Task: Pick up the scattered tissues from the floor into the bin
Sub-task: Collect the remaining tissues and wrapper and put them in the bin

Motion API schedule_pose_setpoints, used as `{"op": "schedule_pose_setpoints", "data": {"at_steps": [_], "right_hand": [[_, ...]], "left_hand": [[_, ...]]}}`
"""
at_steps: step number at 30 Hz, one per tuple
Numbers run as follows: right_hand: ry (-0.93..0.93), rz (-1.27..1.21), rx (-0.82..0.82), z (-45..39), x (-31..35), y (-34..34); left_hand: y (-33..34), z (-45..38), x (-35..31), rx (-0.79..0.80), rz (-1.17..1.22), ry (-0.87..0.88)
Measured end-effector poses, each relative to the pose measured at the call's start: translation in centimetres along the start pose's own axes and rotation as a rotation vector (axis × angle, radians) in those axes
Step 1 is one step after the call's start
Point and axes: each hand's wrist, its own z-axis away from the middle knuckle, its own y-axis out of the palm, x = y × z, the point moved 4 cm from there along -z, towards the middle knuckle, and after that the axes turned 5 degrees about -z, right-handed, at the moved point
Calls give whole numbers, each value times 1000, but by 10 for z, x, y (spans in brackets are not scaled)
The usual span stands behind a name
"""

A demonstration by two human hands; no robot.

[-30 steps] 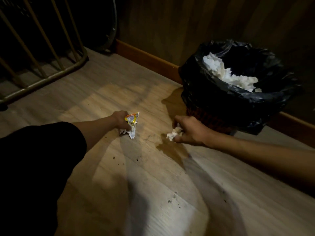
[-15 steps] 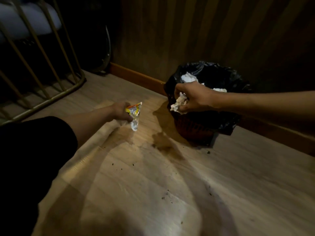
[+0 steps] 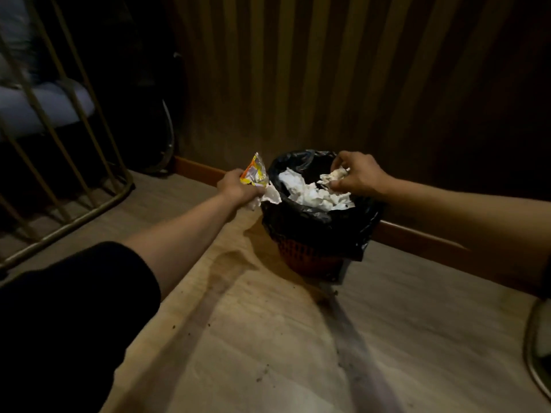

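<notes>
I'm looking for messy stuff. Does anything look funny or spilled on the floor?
Yes. A dark wet-looking stain spreads on the wooden floor left of the bin, and small dark crumbs dot the boards nearer the camera. Whether it is a spill, I cannot tell.

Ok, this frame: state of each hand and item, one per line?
left hand: closed on wrapper and a tissue, beside the bin's rim
wrapper: crumpled, held, sticking up from the fist
right hand: over the bin, fingers pinching a tissue
tissue: crumpled, held above the pile
bin: upright on floor, black liner, nearly full of tissues
floor: no tissues visible, dark specks
</notes>
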Motion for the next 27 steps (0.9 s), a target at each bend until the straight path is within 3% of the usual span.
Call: {"op": "schedule_pose_setpoints", "data": {"at_steps": [6, 15, 27], "right_hand": [[211, -224, -58, 4, -42, -18], [128, -279, -177, -6, -31, -25], [141, -347, -288, -22, -46, -18]], "left_hand": [[12, 11, -56, -139, 33, 55], [64, 20, -111, -57, -6, 149], [85, 15, -119, -36, 70, 134]]}}
